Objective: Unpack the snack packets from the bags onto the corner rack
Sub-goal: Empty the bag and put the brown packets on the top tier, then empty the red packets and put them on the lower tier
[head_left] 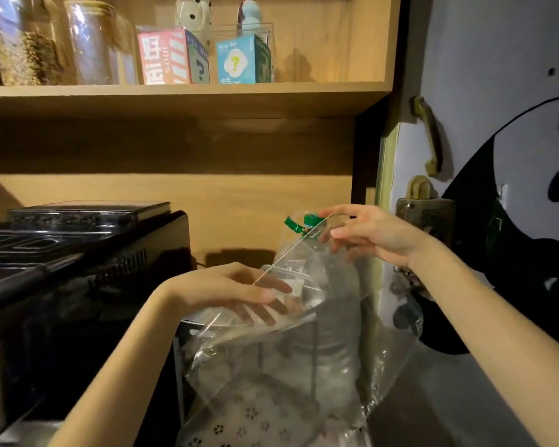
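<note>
A large clear plastic bag (pixel 304 366) hangs open in front of me at lower centre. My right hand (pixel 371 233) pinches its upper rim beside a green-capped clear bottle (pixel 312 221). My left hand (pixel 239 291) reaches into the bag's mouth, with thumb above and fingers below a small clear zip snack packet (pixel 292 279). Seen through the bag, the black wire corner rack (pixel 315 337) stands below and behind my hands. The bag's crinkled film blurs what else lies inside.
A black appliance (pixel 78 253) fills the left side, close to my left forearm. A wooden shelf (pixel 181 91) above holds glass jars and two small boxes. A door with a panda picture (pixel 530 188) and a handle is at the right. A patterned cloth (pixel 255 414) lies under the bag.
</note>
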